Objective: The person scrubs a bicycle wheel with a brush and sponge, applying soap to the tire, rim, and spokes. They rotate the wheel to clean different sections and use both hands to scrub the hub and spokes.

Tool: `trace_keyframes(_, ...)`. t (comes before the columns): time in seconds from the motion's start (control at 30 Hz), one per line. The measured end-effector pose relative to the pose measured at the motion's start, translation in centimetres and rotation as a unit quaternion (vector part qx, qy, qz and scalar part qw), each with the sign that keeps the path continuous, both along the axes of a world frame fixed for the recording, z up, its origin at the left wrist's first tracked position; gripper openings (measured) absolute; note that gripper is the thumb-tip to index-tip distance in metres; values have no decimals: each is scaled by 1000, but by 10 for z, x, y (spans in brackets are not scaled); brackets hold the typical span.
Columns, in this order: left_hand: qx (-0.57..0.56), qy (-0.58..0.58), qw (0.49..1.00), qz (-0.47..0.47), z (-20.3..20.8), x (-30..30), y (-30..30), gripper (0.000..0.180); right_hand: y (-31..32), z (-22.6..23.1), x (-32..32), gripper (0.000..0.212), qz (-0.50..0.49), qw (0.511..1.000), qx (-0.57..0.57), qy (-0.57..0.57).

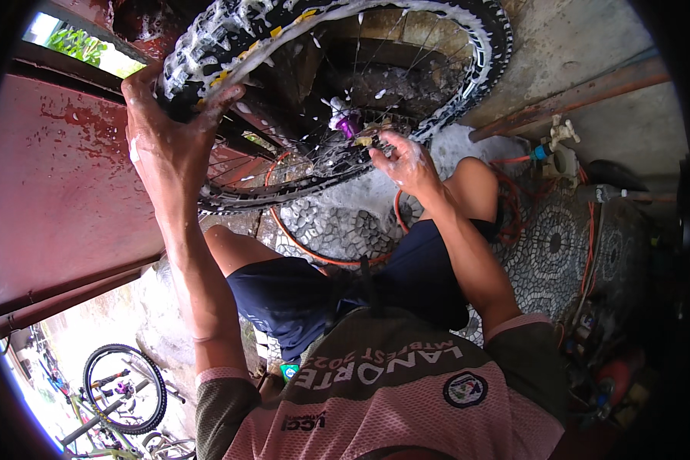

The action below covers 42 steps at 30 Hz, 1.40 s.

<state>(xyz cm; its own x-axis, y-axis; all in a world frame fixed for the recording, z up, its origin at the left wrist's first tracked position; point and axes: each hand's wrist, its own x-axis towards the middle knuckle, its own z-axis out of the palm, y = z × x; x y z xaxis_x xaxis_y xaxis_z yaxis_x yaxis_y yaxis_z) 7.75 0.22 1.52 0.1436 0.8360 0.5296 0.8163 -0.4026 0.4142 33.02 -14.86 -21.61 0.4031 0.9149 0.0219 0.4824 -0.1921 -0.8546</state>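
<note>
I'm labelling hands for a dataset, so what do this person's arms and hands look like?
Both the left hand and right hand are ungloved, with flecks of white foam. The forearms are bare, with no watch visible. The short, dark sleeves end in pink cuffs.

The person's jersey (pixel 406 414) carries most of the lettering, all upside down in the view. Across its dark chest band runs a line of large white capitals (pixel 383 368), with a smaller reddish line (pixel 391 351), partly numerals, on the waist side of it. Short dark lettering (pixel 303 423) stands on the pink cloth, and opposite it is a round badge (pixel 465 389) with a dark ring, too small to read. Yellow marks (pixel 221 78) on the tyre's (pixel 257 29) sidewall are partly foam-covered and illegible.
</note>
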Motion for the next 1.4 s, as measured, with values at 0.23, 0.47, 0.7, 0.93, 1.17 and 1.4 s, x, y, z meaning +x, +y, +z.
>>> trace_keyframes(0.23, 24, 25, 999, 4, 3, 4, -1, 84, 2, 19, -3, 49, 17, 946, -74, -315)
trace_keyframes(0.47, 55, 38, 998, -14, 3, 5, 0, 84, -3, -12, 8, 69, 42, 868, -61, 491)
trace_keyframes(0.7, 41, 13, 999, -13, 0, 3, 2, 81, 2, -34, 17, 38, 98, 976, 195, -14)
trace_keyframes(0.93, 26, 18, 999, -21, 0, 2, 2, 80, -4, 15, 9, 33, 45, 969, 23, -243)
trace_keyframes(1.17, 35, 25, 999, -13, 5, 9, -2, 82, 1, -1, 4, 38, 38, 987, 37, -152)
trace_keyframes(1.4, 52, 22, 998, -33, 4, 6, -2, 83, -7, -8, 11, 55, 54, 817, -82, 568)
